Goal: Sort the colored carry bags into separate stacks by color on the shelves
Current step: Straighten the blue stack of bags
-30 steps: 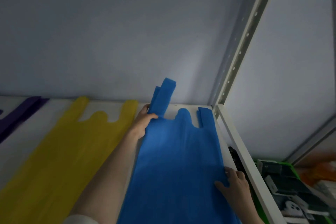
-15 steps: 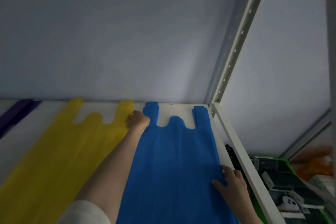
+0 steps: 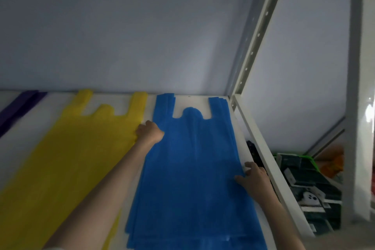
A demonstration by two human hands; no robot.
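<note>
A stack of flat blue non-woven carry bags point(image 3: 194, 168) is laid lengthwise on the right part of a white shelf point(image 3: 150, 105), its two handle loops pointed toward the far wall. The left hand point(image 3: 150, 131) is curled loosely, knuckles up, and is pressed on the left edge of the blue stack just below its left handle; whether any fabric is pinched under it cannot be told. The right hand point(image 3: 253, 174) is laid nearly flat with fingers spread on the near right edge of the same stack, the fingertips being rested on the cloth without a grip. Just to the left, a stack of flat yellow carry bags point(image 3: 67, 160) is spread in the same direction, close beside the blue one. At the far left corner a strip of dark purple bag point(image 3: 18, 107) is seen. A perforated grey metal upright point(image 3: 255, 32) is fixed at the shelf's right far corner.
</note>
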